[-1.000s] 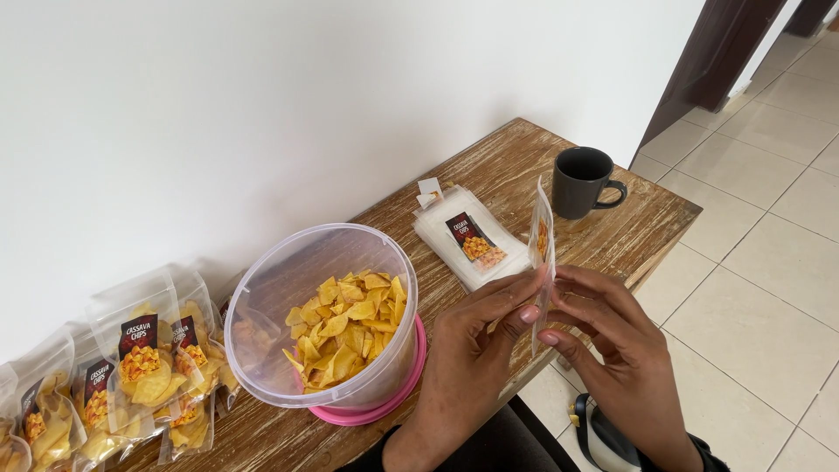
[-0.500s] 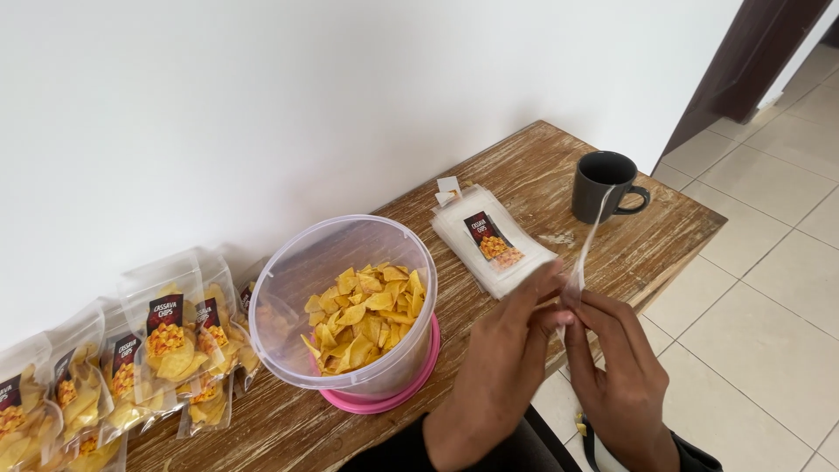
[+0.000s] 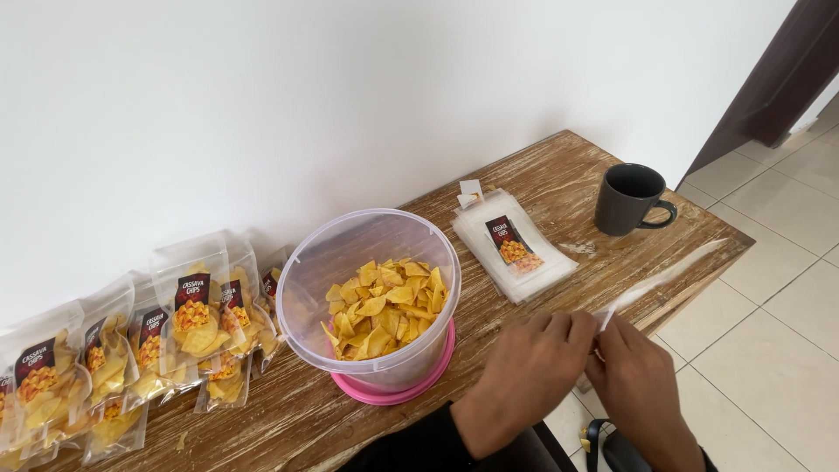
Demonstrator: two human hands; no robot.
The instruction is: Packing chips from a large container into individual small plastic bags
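Observation:
My left hand (image 3: 530,367) and my right hand (image 3: 639,385) meet at the table's front edge, both pinching the lower end of an empty clear pouch (image 3: 666,277) seen edge-on, which slants up to the right. Just left of my hands stands a clear plastic tub (image 3: 377,253) on a pink lid, part filled with yellow chips (image 3: 384,306). Beyond my hands lies a flat stack of empty labelled pouches (image 3: 514,246).
A row of filled chip pouches (image 3: 131,350) leans against the white wall at the left. A dark mug (image 3: 629,199) stands near the wooden table's right end (image 3: 708,229). Tiled floor lies to the right, a dark object below the table edge.
The pouch has swung from upright to a low slant, and both hands have dropped closer to the table edge. The camera view has shifted left, showing more filled pouches.

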